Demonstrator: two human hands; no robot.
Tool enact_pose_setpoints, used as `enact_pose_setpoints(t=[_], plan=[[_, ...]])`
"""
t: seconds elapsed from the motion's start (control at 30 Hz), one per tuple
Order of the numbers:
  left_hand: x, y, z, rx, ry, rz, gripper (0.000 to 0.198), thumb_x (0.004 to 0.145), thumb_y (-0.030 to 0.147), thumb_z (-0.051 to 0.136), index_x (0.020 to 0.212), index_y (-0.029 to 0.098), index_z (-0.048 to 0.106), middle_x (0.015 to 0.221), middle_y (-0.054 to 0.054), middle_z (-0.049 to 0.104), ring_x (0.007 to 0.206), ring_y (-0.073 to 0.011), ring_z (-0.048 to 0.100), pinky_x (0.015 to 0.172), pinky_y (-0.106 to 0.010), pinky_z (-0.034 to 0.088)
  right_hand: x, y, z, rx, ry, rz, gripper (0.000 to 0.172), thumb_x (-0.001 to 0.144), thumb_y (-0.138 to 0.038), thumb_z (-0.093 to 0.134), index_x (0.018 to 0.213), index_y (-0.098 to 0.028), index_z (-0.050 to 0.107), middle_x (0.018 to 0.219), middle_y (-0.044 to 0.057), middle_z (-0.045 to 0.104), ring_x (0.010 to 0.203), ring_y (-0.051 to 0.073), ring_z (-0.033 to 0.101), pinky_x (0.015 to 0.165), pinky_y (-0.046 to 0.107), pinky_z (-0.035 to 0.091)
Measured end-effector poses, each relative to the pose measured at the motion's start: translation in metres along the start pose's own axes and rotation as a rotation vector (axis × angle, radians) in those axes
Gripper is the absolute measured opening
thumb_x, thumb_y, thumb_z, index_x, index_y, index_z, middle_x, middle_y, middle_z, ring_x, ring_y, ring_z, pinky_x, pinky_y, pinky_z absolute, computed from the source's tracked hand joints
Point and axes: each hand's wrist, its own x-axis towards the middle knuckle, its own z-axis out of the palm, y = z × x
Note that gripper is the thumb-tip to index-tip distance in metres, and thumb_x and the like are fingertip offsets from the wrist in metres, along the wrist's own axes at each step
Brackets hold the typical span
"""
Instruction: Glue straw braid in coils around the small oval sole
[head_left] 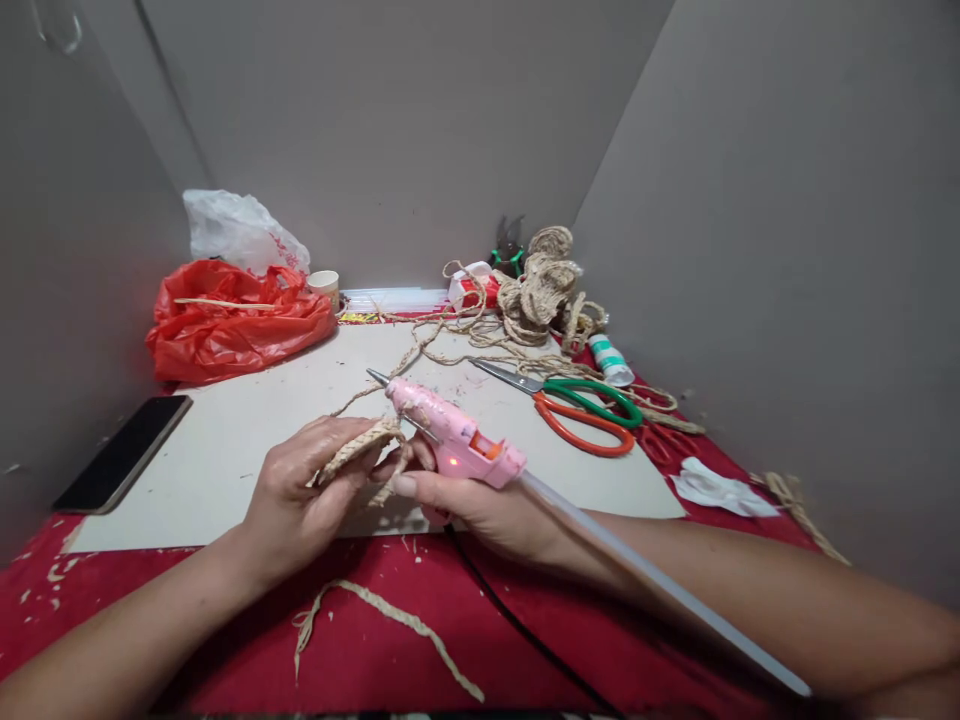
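Ropework (360, 447), seemingly part-done, in your left hand's (306, 480) curled fingers.
Your right hand (484, 508) grips the pink glue gun (442, 425); beside its thumb a strand (384, 493) dangles, apparently unfixed; more rope (536, 292) lies heaped beyond your fingertips.

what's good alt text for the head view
A person's right hand holds a pink hot glue gun with a long glue stick, while the left hand grips a curved twine piece. Beyond lie scissors and a heap of twine, with a red plastic bag and smartphone to the left.
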Motion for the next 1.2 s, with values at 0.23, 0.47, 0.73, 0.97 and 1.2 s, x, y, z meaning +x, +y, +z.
enact_pose_setpoints(t=[0.23, 0.47, 0.73, 0.97, 1.2], plan=[[0.007, 0.026, -0.004, -0.520, -0.123, -0.656, 0.022, 0.085, 0.032, 0.061, 0.097, 0.017, 0.072, 0.077, -0.004, 0.073, 0.064, -0.0170, 0.067, 0.060, -0.026, 0.055, -0.009, -0.007, -0.002, 0.002, 0.116, -0.078, 0.022, 0.080, -0.035, 0.068, 0.077, -0.018, 0.055, 0.071, 0.000, 0.063, 0.064, 0.011, 0.056, 0.065, 0.025, 0.044], [0.010, 0.021, -0.007, -0.410, -0.039, -0.649, 0.020, 0.077, 0.033, 0.070, 0.086, 0.015, 0.073, 0.073, -0.002, 0.069, 0.061, -0.0126, 0.060, 0.056, -0.021, 0.050, -0.013, -0.019, -0.007, -0.092, 0.178, -0.078, 0.025, 0.081, -0.040, 0.067, 0.082, -0.017, 0.056, 0.061, -0.004, 0.055, 0.052, 0.008, 0.049, 0.050, 0.021, 0.038], [0.006, 0.013, -0.009, -0.678, -0.117, -0.833, 0.027, 0.076, 0.032, 0.071, 0.098, 0.017, 0.072, 0.076, -0.004, 0.072, 0.061, -0.0143, 0.064, 0.057, -0.023, 0.053, -0.008, -0.021, -0.009, -0.227, 0.264, -0.118, 0.024, 0.080, -0.038, 0.067, 0.086, -0.018, 0.056, 0.060, -0.005, 0.051, 0.049, 0.007, 0.045, 0.045, 0.019, 0.033], [0.003, 0.010, -0.009, -0.879, -0.137, -0.879, 0.024, 0.078, 0.025, 0.070, 0.100, 0.015, 0.072, 0.079, -0.007, 0.074, 0.066, -0.0155, 0.068, 0.063, -0.024, 0.056, -0.010, -0.020, -0.009, -0.286, 0.300, -0.126, 0.022, 0.079, -0.036, 0.067, 0.089, -0.017, 0.060, 0.070, -0.002, 0.056, 0.057, 0.008, 0.049, 0.051, 0.021, 0.040], [0.001, 0.011, -0.008, -0.949, -0.120, -0.873, 0.021, 0.078, 0.023, 0.069, 0.097, 0.015, 0.073, 0.080, -0.008, 0.074, 0.065, -0.0155, 0.068, 0.062, -0.024, 0.056, -0.011, -0.024, -0.009, -0.351, 0.239, -0.133, 0.017, 0.082, -0.032, 0.064, 0.085, -0.016, 0.060, 0.074, -0.001, 0.057, 0.063, 0.009, 0.050, 0.058, 0.022, 0.044]])
